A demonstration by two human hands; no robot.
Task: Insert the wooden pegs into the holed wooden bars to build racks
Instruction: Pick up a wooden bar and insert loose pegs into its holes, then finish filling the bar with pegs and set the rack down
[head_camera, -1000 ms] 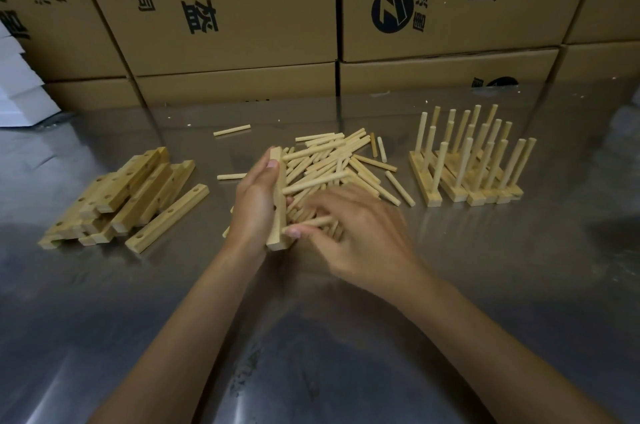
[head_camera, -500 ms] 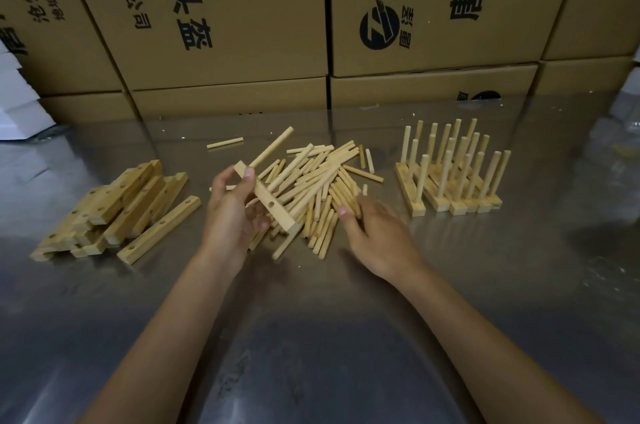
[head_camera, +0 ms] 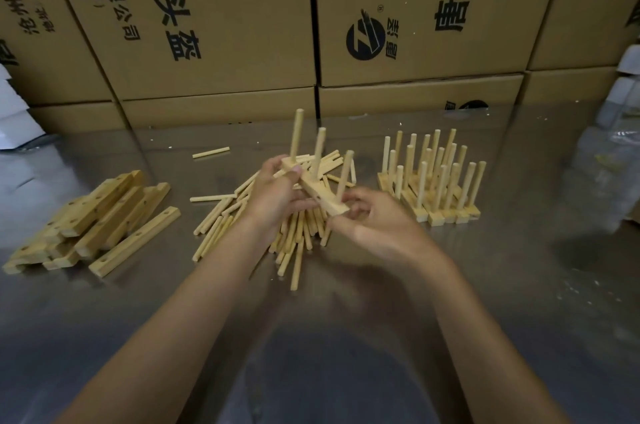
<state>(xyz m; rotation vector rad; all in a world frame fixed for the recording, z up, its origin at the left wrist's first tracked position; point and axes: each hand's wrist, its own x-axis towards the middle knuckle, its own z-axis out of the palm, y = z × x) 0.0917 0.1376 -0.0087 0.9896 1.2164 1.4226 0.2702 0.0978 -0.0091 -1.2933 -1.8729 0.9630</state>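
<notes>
My left hand (head_camera: 277, 196) grips a holed wooden bar (head_camera: 320, 195) raised above the peg pile, its near end pointing right. Two pegs stand upright in it, one at the far end (head_camera: 296, 136) and one in the middle (head_camera: 318, 153). A third peg (head_camera: 345, 174) stands at the bar's near end, pinched at its base by my right hand (head_camera: 375, 222). Loose wooden pegs (head_camera: 242, 215) lie in a heap beneath both hands. A stack of bare holed bars (head_camera: 100, 219) rests at the left.
Several finished racks (head_camera: 436, 181) with upright pegs stand close together at the right on the shiny metal table (head_camera: 346, 319). One stray peg (head_camera: 211, 152) lies behind the pile. Cardboard boxes (head_camera: 214, 25) wall off the table's far edge.
The bar has been lifted and turned level, and it now carries three upright pegs instead of one. My right hand has left the pile and come up to the bar's near end.
</notes>
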